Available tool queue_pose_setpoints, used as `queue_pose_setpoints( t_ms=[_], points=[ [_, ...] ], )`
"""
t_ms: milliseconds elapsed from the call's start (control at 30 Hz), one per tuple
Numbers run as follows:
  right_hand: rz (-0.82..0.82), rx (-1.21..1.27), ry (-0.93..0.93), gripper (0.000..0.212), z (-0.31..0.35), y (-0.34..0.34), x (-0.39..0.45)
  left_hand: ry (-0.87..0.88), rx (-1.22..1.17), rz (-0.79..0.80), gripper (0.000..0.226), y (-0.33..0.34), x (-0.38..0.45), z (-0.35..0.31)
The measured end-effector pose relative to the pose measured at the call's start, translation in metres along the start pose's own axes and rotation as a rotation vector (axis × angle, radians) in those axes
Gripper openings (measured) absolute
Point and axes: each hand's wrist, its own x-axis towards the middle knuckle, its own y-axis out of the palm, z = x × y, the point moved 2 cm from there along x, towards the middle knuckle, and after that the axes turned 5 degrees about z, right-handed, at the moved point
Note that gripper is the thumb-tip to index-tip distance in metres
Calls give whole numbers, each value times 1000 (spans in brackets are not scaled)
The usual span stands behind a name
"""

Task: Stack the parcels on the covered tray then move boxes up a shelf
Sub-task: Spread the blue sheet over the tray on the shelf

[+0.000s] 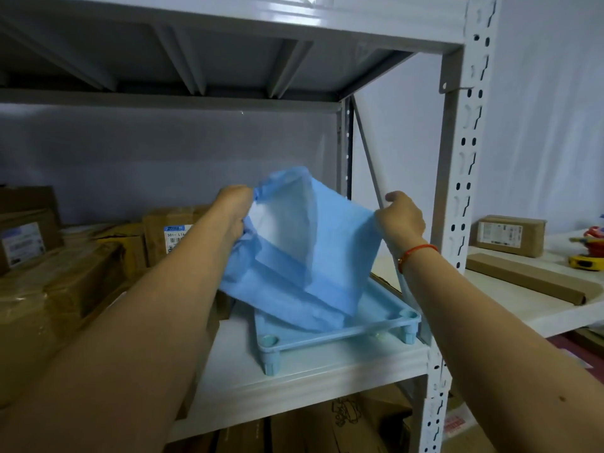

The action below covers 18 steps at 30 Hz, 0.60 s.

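Note:
A light blue plastic tray [369, 325] with short legs stands on the white shelf, near its right post. Above it hangs a thin blue cover sheet [304, 253], held up by both hands, its lower folds resting in the tray. My left hand [233, 207] grips the sheet's bunched left top corner. My right hand [403, 217], with a red cord at the wrist, pinches the right top corner. Brown paper parcels [81, 266] with white labels lie heaped on the same shelf to the left of the tray.
A white metal shelf post [457, 223] stands right of the tray. The shelf above [228, 14] is close overhead. Cardboard boxes [327, 426] sit on the level below. A side table at right holds a small box [510, 235], a long flat carton [529, 282] and a yellow tool [585, 261].

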Motion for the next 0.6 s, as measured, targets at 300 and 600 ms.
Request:
queue_pose_setpoints(
  t_ms=[300,600],
  points=[
    [824,299,-273,57,34,31,-46,-80,-172,115,33,21,-19,-16],
    [375,334,-155,42,32,-7,-21,52,399,-180,21,-30,-24,-28]
  ],
)
